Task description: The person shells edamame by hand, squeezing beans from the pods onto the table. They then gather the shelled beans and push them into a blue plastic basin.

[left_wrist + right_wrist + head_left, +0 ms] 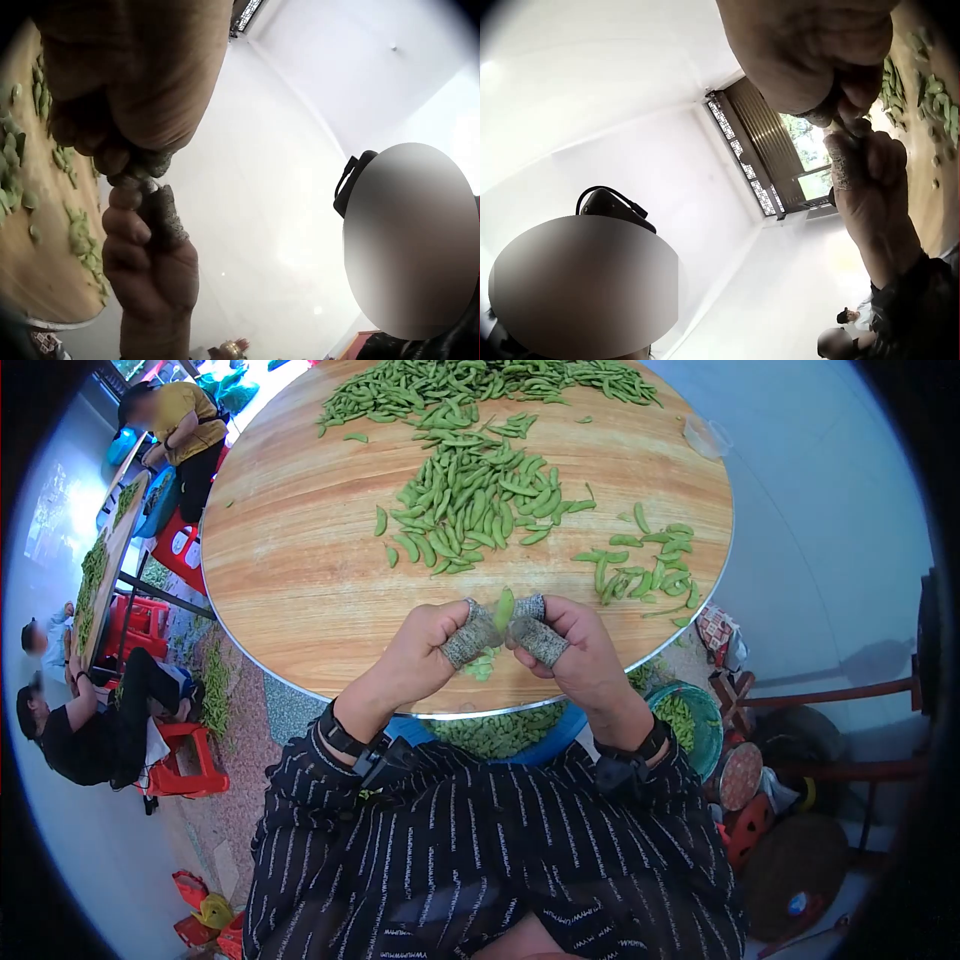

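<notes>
Both hands meet over the near edge of the round wooden table (300,560), grey woven covers on their thumbs and some fingers. Between the fingertips stands one green pod (505,608), pinched from the left by the left hand (425,650) and from the right by the right hand (583,655). A few pale green beans (481,665) lie just below the fingertips. In the left wrist view the right hand (150,255) touches the left hand (142,75); the right wrist view shows the left hand (870,195) under the right hand (810,52), the pod mostly hidden.
A pile of pods (470,490) spreads across the table's middle and far side, with a smaller group (650,565) at right. Below the near edge sits a blue basin of shelled beans (500,732). A green basket (700,710) stands at right. Other people sit at left.
</notes>
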